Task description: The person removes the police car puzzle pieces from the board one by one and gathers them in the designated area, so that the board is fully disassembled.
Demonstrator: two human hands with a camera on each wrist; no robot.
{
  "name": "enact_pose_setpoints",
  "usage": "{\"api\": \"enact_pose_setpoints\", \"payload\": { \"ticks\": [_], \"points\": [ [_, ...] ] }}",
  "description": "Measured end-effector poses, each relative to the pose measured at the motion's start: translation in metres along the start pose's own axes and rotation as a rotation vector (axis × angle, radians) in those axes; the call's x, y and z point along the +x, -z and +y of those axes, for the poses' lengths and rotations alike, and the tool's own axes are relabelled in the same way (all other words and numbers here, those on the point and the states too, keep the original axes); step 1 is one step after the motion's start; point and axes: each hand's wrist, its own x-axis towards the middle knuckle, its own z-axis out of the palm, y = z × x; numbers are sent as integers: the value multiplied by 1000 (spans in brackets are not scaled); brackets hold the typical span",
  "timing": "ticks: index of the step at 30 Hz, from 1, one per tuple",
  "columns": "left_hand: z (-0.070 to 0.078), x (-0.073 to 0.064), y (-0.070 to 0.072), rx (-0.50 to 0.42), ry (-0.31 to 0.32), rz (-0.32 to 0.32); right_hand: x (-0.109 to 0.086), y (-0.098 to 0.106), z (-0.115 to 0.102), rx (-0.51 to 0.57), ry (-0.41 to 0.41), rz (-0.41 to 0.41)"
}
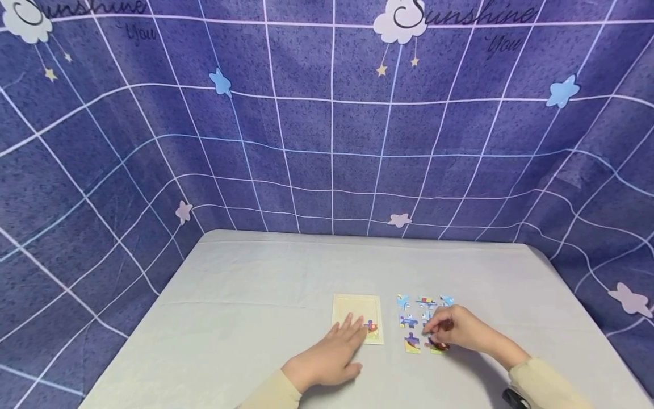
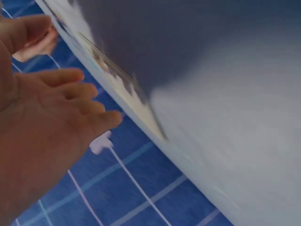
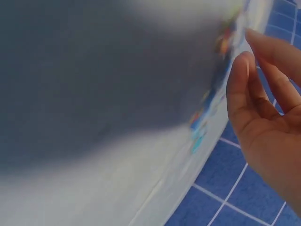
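A shallow, pale puzzle tray (image 1: 353,305) lies on the table, with a colourful jigsaw piece (image 1: 372,330) in its lower right corner. My left hand (image 1: 334,353) reaches over the tray's lower left part, fingers extended; the left wrist view shows the same hand (image 2: 51,117) with its palm free. Right of the tray, several jigsaw pieces are laid out in rows, among them a purple and green one (image 1: 412,345). Over the right side of these rows is my right hand (image 1: 462,329), thumb and fingertips bent toward the pieces. Nothing shows between the fingers of that hand (image 3: 265,103) in the right wrist view.
A pale cloth covers the table (image 1: 245,284). Behind and at both sides hangs a purple-blue curtain (image 1: 306,125) with grid lines, stars and clouds. A dark band (image 1: 516,399) is at the right sleeve (image 1: 544,383).
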Motion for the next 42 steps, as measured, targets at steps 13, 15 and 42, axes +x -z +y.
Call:
{"api": "enact_pose_setpoints", "payload": {
  "ticks": [13,15,42],
  "points": [
    [-49,5,5,-72,174,88,59,-44,-28,58,-63,-25],
    [-51,7,5,-76,189,71,66,-51,-30,50,-80,-43],
    [-53,7,4,-72,242,16,83,-71,-35,-35,-82,-30]
  ]
}}
